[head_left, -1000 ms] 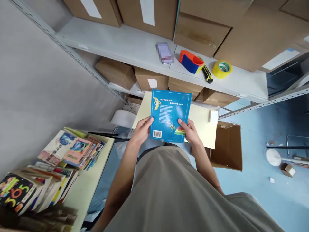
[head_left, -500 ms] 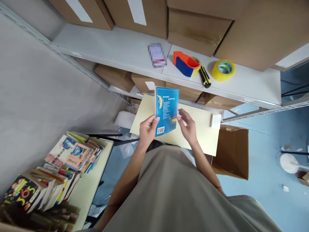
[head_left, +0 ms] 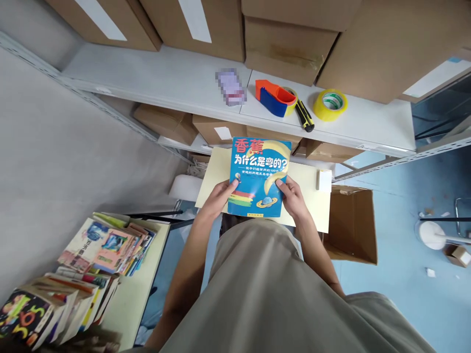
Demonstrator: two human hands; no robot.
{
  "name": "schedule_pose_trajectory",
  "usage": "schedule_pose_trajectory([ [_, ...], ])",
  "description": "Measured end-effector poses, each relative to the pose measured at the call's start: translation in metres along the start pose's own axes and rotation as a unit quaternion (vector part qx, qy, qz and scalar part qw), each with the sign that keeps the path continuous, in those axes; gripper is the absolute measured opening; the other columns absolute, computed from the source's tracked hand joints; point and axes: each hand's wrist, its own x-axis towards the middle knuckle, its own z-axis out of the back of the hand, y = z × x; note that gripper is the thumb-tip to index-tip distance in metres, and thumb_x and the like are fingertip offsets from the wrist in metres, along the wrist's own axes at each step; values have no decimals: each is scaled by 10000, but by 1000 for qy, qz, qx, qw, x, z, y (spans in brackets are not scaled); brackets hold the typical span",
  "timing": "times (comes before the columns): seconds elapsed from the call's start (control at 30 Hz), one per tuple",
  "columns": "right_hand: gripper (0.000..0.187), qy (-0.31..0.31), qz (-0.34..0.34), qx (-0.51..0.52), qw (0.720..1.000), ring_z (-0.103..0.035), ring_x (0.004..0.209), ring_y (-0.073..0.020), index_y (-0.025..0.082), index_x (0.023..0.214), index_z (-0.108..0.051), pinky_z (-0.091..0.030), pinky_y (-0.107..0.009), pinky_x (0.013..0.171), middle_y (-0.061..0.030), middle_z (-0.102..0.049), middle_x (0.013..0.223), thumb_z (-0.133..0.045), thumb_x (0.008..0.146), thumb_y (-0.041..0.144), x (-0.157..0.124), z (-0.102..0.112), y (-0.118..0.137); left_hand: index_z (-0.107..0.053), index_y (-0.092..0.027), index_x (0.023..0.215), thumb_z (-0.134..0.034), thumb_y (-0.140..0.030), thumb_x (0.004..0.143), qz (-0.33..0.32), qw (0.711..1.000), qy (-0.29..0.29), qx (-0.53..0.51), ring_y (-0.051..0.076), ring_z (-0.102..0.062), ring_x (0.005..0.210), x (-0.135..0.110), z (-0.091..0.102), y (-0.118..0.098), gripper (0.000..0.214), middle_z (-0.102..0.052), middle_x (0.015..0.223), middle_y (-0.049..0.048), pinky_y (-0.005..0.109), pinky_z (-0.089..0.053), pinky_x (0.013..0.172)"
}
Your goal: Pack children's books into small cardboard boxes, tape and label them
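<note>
A blue book (head_left: 253, 184) with bananas, a ringed planet and Chinese lettering on its front cover faces me above the pale yellow table. My left hand (head_left: 220, 196) grips its left edge, thumb on the cover. On the opposite edge, my right hand (head_left: 292, 195) holds it the same way; the fingers of both hands are partly hidden behind the book. Under the book lies the pale table top (head_left: 311, 208), with a small white box-like block (head_left: 324, 181) at its right end.
A shelf (head_left: 165, 78) ahead carries cardboard boxes (head_left: 283, 49), a blurred-out phone-like item (head_left: 230, 87), a tape dispenser (head_left: 274, 99), a utility knife (head_left: 304, 116) and yellow tape (head_left: 330, 105). Stacked books (head_left: 110, 245) stand at left. An open carton (head_left: 351, 225) sits right of the table.
The book has been turned from its back cover to its front cover. My right hand, apart from it earlier with fingers spread, now grips its right edge.
</note>
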Motion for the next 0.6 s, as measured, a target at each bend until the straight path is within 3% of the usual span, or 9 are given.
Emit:
schedule_pose_trajectory([
  [0.03,547,11,-2,-5,1000,-810,1287,-343,317,1228,-834,-691,-516,1106,-40,-886,1274,-890,916,763,-1,0,0,-846,-157,1240,-951,-826,795,32,998,24,-40,472,-834,1258,-4,2,1,810,-897,1159,187,600,-698,1080],
  [0.1,579,28,-7,-18,999,-814,1279,-340,312,1252,-832,-697,-510,1097,-41,-886,1283,-889,912,777,-1,-2,-1,-846,-161,1180,-1033,-772,711,53,994,19,-92,434,-879,1053,-14,0,5,792,-895,983,148,558,-731,942],
  [0.27,647,33,-10,-54,998,-825,1259,-352,283,1307,-825,-704,-529,1094,-66,-889,1290,-840,937,814,5,-6,-8,-825,-187,977,-1094,-732,605,-5,993,-65,-102,322,-849,933,-30,-10,11,713,-863,892,68,401,-696,833],
  [0.37,750,-44,38,-105,993,-767,1400,-379,279,1399,-801,-659,-582,1190,-102,-848,1432,-860,897,832,8,-11,-13,-824,-196,942,-1034,-769,686,-52,993,-92,-55,290,-817,915,-32,-8,9,662,-845,872,45,364,-662,818],
  [0.47,781,-117,102,-159,975,-668,1554,-380,285,1480,-778,-585,-604,1290,-131,-738,1627,-824,925,832,2,-29,-19,-850,-201,970,-905,-771,866,-107,982,-146,52,264,-791,845,-39,-14,8,581,-846,878,45,348,-630,801],
  [0.53,809,-74,103,-153,980,-675,1549,-375,288,1539,-747,-622,-580,1251,-137,-707,1664,-816,936,824,-6,-48,-22,-866,-213,984,-819,-697,982,-133,963,-185,146,276,-799,843,-48,-27,12,485,-856,886,62,363,-628,824],
  [0.6,861,-16,87,-139,986,-728,1470,-368,288,1566,-722,-689,-525,1145,-129,-737,1621,-860,901,816,-14,-65,-23,-886,-237,1079,-785,-595,1029,-164,942,-191,221,320,-838,967,-58,-42,18,375,-891,1014,98,403,-649,918],
])
